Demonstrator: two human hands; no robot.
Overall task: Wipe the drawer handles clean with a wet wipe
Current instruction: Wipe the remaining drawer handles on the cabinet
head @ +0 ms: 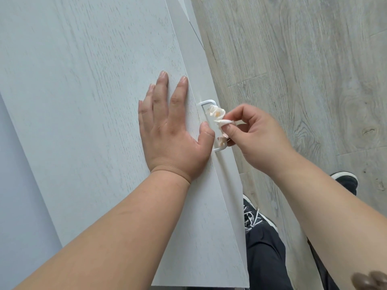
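Nearest the camera, two bare forearms reached forward, with dark trousers (266, 252) and black lace-up shoes (254, 214) visible below them over the grey wood-plank floor (303, 59). The left hand (167, 122) lay flat on the pale, white-grained top panel of the cabinet (83, 80), fingers straight and spread, holding nothing; its thumb hooked over the front edge just beside the white metal bar handle (206, 105). The right hand (257, 135) sat just off that edge, its thumb and fingertips pinching a crumpled white wet wipe (216, 115), the other fingers curled in. The wipe was bunched around the handle's bar, touching it along most of its length, with stained patches showing. The handle stood on the narrow white drawer front (225, 174), which fell away steeply beneath the cabinet top. Beyond lay more floor.
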